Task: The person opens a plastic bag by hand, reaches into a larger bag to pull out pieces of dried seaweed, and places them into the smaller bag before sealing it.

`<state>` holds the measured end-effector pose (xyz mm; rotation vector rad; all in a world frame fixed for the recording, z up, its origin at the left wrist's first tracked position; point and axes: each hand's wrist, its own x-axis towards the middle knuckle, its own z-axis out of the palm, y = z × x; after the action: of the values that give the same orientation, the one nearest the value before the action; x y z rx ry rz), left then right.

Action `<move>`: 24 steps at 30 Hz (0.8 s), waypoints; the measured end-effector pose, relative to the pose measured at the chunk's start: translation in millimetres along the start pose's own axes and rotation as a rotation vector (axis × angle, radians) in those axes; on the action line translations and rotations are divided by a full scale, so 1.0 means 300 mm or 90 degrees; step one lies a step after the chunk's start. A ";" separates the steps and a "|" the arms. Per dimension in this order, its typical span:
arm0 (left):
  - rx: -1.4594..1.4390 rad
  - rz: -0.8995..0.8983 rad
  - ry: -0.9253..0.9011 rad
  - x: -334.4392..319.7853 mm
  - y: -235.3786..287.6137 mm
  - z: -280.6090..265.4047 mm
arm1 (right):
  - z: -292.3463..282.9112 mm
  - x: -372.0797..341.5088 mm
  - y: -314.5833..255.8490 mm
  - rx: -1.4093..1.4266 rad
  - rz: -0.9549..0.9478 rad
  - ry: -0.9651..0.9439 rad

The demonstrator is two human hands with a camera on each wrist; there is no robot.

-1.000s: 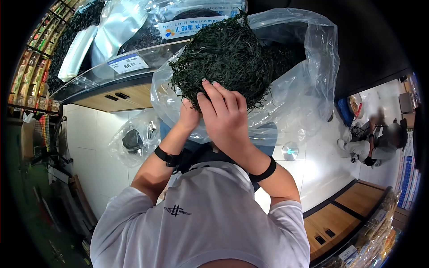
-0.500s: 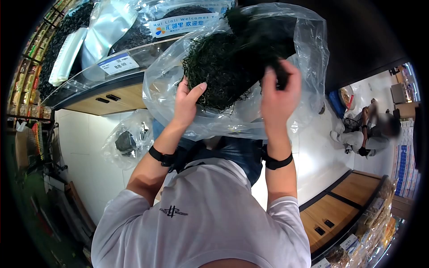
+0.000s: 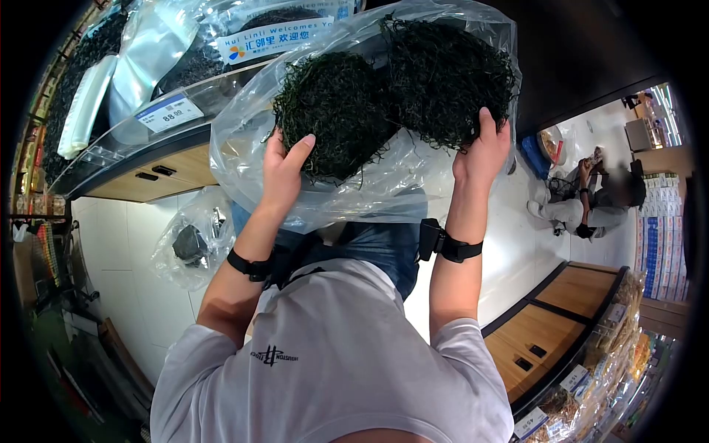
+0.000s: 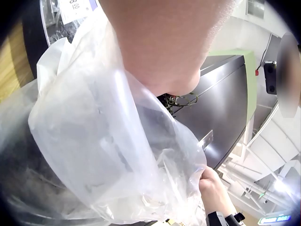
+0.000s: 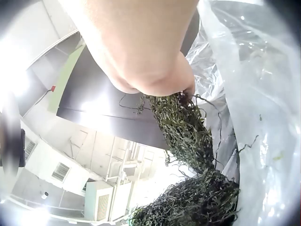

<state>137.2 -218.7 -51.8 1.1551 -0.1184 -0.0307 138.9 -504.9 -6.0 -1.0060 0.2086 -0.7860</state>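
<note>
Two dark green clumps of dried seaweed sit side by side over a large clear plastic bag (image 3: 244,159) in the head view. My left hand (image 3: 284,166) grips the left seaweed clump (image 3: 332,111) by its lower left edge, thumb on top. At the other clump, my right hand (image 3: 484,151) pinches the lower right edge of the right seaweed (image 3: 447,81). Tangled strands of seaweed (image 5: 186,136) hang beneath my right hand in the right wrist view. From the left wrist, the bag's plastic (image 4: 94,141) hides most of the left clump.
A shelf bin with a price tag (image 3: 170,113) and a plastic bag roll (image 3: 87,107) is at the upper left. Another clear bag (image 3: 193,244) with a dark lump is on the floor. A seated person (image 3: 602,196) is at the right, above a wooden cabinet (image 3: 546,317).
Both hands were together on one seaweed mass. My right hand then swept right with part of it, and now the two clumps are held spread apart. The view has shifted slightly.
</note>
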 end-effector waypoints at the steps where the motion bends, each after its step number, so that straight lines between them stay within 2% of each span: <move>1: -0.001 0.000 0.000 0.001 0.001 -0.001 | -0.002 -0.001 0.003 0.003 0.003 0.004; 12: 0.005 0.022 0.008 -0.006 -0.011 -0.016 | -0.049 0.008 -0.034 0.048 0.038 0.060; 17: 0.009 0.036 0.006 -0.006 -0.023 -0.029 | -0.115 0.028 0.001 0.184 0.180 0.106; 24: 0.010 0.033 0.032 -0.017 -0.005 -0.025 | -0.123 -0.009 0.003 0.202 0.215 0.115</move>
<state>133.0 -212.2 -56.5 1.1670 -0.1037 0.0445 119.1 -527.7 -27.2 -0.5789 0.3853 -0.5769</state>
